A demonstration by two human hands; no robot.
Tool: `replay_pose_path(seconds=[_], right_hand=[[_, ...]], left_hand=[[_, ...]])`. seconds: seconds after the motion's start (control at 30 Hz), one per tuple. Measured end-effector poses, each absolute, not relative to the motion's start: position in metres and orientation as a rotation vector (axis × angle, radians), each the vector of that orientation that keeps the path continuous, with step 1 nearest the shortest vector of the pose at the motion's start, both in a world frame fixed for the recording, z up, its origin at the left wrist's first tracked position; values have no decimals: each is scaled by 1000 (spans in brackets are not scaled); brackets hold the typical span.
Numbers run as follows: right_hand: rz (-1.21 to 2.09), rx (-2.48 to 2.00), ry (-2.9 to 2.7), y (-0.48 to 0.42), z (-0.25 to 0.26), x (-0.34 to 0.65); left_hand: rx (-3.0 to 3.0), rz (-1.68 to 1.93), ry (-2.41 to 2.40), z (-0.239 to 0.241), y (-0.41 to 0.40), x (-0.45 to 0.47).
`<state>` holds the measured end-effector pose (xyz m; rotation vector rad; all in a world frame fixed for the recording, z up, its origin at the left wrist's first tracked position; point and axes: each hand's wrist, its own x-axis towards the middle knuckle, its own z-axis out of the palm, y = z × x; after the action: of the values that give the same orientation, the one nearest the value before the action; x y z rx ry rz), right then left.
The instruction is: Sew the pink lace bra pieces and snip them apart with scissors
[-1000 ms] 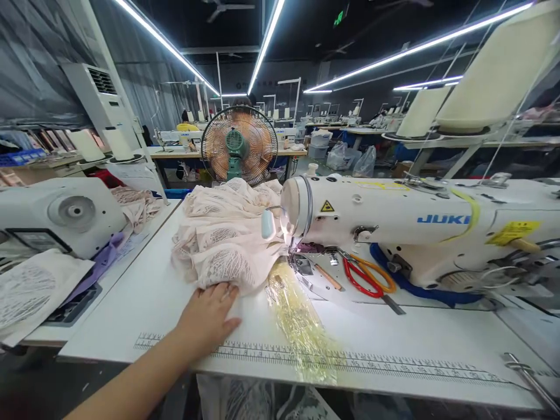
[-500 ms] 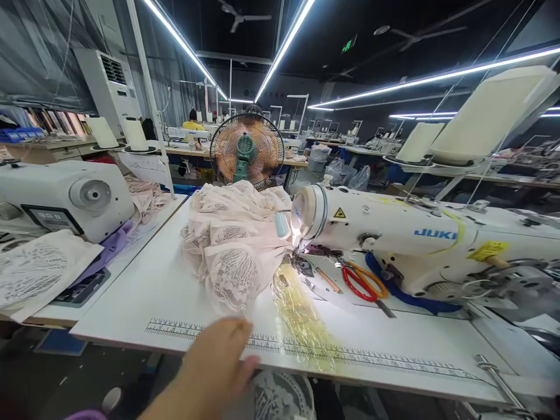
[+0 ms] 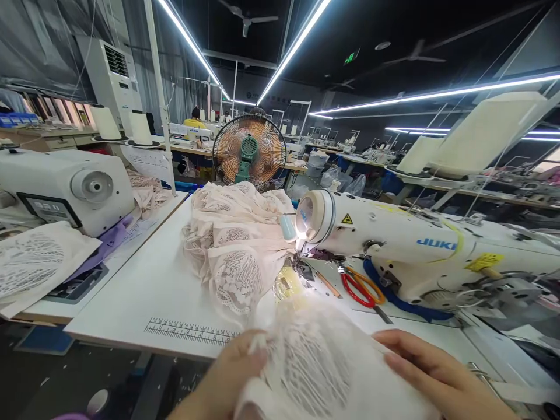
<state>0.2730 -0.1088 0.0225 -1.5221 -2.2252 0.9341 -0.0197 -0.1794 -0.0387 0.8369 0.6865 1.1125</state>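
Note:
Between my two hands a pale lace fabric piece [image 3: 319, 361] is held up above the front edge of the table. My left hand [image 3: 236, 364] pinches its left side, thumb on top. My right hand [image 3: 424, 367] grips its right edge between thumb and fingers. Just beyond it stands a white sewing machine [image 3: 385, 227], its lamp lit at the needle. A heap of pale pink lace garments [image 3: 240, 239] lies left of the needle. The yellow clear film [image 3: 286, 284] on the table is partly covered by the piece I hold.
Red-handled scissors [image 3: 356, 290] and orange-handled scissors [image 3: 371, 286] lie beside the machine bed. A printed ruler [image 3: 188, 331] runs along the table's front edge. A second sewing machine [image 3: 65, 186] stands at left, a fan [image 3: 249, 151] behind. Someone in yellow [image 3: 193, 123] sits far back.
My left hand, bare before, now holds the lace fabric piece. My right hand has come into view gripping its other side. The piece has risen from below the table edge.

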Motion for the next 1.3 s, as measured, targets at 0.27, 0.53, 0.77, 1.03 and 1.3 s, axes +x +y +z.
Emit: replay_pose_path(seconds=[0.27, 0.53, 0.77, 1.03, 1.3], right_hand=[[199, -1376, -2554, -53, -17, 188], [-104, -1475, -2511, -33, -21, 127], [-71, -1438, -2499, -43, -34, 127], [93, -1265, -2507, -43, -45, 149], [72, -1141, -2426, -58, -45, 183]], left_hand=[[936, 1181, 1168, -7, -123, -114], [1869, 749, 2295, 24, -78, -172], [2638, 857, 1553, 26, -90, -48], [2533, 398, 1335, -12, -44, 0], [2639, 233, 1453, -16, -22, 3]])
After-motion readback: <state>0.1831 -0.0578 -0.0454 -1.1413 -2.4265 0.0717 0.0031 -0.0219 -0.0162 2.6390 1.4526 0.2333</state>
